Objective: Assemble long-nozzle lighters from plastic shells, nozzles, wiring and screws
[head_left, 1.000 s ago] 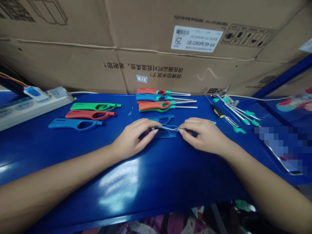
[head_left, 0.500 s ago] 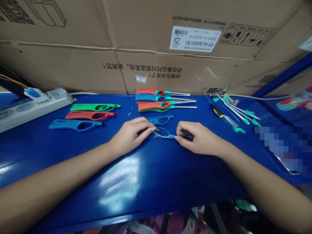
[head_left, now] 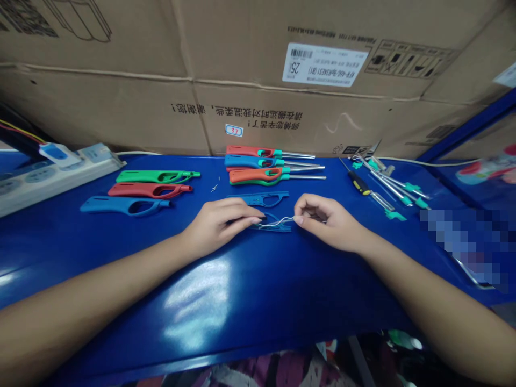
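A thin white wire [head_left: 275, 222] stretches between my two hands. My left hand [head_left: 226, 221] is closed in a pinch at the wire's left end, with a small dark part at its fingertips. With thumb and forefinger, my right hand [head_left: 328, 223] grips the other end of the wire. Beneath the wire lies a blue lighter shell half [head_left: 278, 228], partly covered by my left fingers. Just behind it rests another blue shell half [head_left: 266, 200] with a trigger-guard loop. What my curled fingers hide inside the palms I cannot make out.
Green [head_left: 139, 176], red [head_left: 133, 190] and blue lighter bodies [head_left: 108, 205] lie at left, near a power strip [head_left: 60, 177]. Long-nosed lighters [head_left: 258, 176] sit at the back. A screwdriver [head_left: 357, 183] and metal tubes [head_left: 389, 183] are at right. Behind stands a cardboard box [head_left: 242, 97].
My right hand has moved slightly up and right, and its pinch is now on the wire's end. The dark piece seen at my right fingers no longer shows there. My left hand shifted slightly right.
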Demonstrator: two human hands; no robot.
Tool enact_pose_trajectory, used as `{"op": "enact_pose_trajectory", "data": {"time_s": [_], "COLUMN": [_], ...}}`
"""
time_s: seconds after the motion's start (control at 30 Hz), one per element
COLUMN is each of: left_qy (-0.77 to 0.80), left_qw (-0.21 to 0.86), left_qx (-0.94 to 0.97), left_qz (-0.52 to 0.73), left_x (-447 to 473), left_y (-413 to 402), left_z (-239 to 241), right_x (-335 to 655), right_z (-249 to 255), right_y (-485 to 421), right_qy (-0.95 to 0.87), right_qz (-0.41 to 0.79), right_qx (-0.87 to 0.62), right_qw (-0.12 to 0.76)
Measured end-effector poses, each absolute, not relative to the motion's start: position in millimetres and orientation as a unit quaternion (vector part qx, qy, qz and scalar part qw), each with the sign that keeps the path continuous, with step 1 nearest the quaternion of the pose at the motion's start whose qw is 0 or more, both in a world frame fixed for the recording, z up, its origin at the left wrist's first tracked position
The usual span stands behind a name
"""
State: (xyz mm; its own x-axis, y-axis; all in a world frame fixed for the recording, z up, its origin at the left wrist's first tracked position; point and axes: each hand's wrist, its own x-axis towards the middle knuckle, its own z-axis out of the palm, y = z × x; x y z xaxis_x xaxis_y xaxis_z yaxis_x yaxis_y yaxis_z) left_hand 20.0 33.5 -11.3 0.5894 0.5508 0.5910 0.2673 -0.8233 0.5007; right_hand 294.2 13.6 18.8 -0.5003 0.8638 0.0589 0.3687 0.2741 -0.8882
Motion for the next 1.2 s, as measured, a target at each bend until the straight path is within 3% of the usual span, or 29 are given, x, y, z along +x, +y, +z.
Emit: {"op": "enact_pose_trajectory", "data": {"time_s": [0.47, 0.73, 0.83, 1.03, 1.2], "left_qy": [0.185, 0.234, 0.247, 0.268, 0.261], "left_qw": [0.15, 0.118, 0.12, 0.133, 0.148], "left_qx": [0.892, 0.87, 0.864, 0.865, 0.892], "left_qz": [0.385, 0.418, 0.421, 0.402, 0.338], "left_x": [22.0, 22.7, 24.2, 21.4, 13.5], "left_y": [27.7, 27.9, 29.5, 34.3, 39.8], "left_z": [-10.3, -10.2, -11.1, -10.2, -8.6], "right_x": [296.2, 298.5, 298.1, 296.7, 296.6], "right_z": [15.0, 24.0, 28.5, 29.1, 26.2], "right_y": [19.4, 11.6, 7.5, 7.3, 10.7], "right_qy": [-0.715, -0.844, -0.877, -0.851, -0.847], "right_qz": [0.412, 0.182, 0.206, 0.305, 0.27], "right_qx": [-0.466, -0.457, -0.396, -0.367, -0.408], "right_qw": [0.319, 0.214, 0.179, 0.217, 0.207]}}
